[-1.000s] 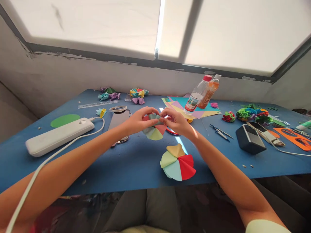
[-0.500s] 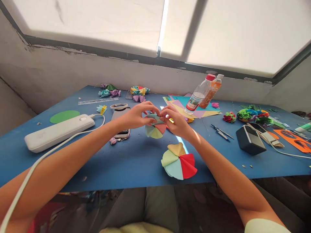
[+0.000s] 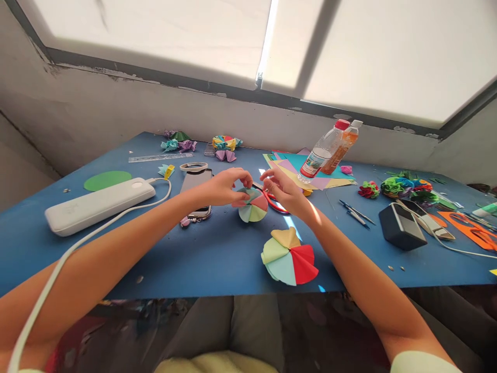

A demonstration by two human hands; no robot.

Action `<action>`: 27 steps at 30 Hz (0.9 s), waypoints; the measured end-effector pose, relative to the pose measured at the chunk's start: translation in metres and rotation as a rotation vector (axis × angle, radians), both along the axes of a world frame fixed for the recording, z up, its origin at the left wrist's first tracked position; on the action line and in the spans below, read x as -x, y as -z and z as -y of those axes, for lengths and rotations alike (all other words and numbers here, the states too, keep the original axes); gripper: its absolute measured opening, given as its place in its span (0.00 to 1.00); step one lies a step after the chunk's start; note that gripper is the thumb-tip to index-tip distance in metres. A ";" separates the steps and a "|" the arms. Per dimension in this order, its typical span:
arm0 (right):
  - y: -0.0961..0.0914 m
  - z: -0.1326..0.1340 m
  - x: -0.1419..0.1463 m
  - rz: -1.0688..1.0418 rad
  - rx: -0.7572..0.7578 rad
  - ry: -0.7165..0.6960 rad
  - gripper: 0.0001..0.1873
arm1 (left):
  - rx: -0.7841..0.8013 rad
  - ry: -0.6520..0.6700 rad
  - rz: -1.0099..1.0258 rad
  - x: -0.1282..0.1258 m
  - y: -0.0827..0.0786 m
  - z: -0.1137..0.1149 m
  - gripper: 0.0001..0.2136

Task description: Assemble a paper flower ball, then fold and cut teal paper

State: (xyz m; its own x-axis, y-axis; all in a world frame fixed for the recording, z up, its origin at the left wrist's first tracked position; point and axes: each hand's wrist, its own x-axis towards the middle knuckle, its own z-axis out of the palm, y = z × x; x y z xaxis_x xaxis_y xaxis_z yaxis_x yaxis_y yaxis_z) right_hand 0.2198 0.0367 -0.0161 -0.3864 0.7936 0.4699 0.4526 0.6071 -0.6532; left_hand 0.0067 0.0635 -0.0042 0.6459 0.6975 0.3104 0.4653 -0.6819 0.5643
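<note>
Left hand [image 3: 227,187]: thumb and bent fingers close on the upper edge of a multicoloured paper rosette [image 3: 252,212].
Right hand [image 3: 285,191]: fingers loosely curled, parted, holding nothing, beside it.
Scissors [image 3: 271,198]: red-handled, between the hands.
Second rosette [image 3: 287,264]: nearer, on blue table [image 3: 186,264].

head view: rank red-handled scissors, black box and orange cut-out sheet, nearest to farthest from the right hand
From the right hand:
1. Red-handled scissors: right by its fingers.
2. Black box: to its right.
3. Orange cut-out sheet: farther right, beyond the box.
</note>
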 end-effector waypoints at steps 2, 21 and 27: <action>0.000 0.000 0.000 0.053 -0.010 0.008 0.13 | 0.030 -0.024 0.004 0.001 0.002 -0.001 0.10; 0.008 -0.001 0.004 0.022 -0.028 -0.038 0.07 | -0.089 0.014 0.062 -0.006 0.001 0.006 0.07; 0.013 -0.002 0.004 0.028 0.027 -0.054 0.07 | -0.084 0.002 0.054 -0.005 -0.002 0.007 0.09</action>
State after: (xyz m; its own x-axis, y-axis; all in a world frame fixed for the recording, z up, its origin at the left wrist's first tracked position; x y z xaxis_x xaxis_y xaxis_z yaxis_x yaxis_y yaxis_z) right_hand 0.2157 0.0391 -0.0289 -0.4414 0.7837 0.4370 0.4377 0.6132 -0.6576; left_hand 0.0121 0.0561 -0.0020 0.6281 0.6664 0.4018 0.4346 -0.7287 0.5292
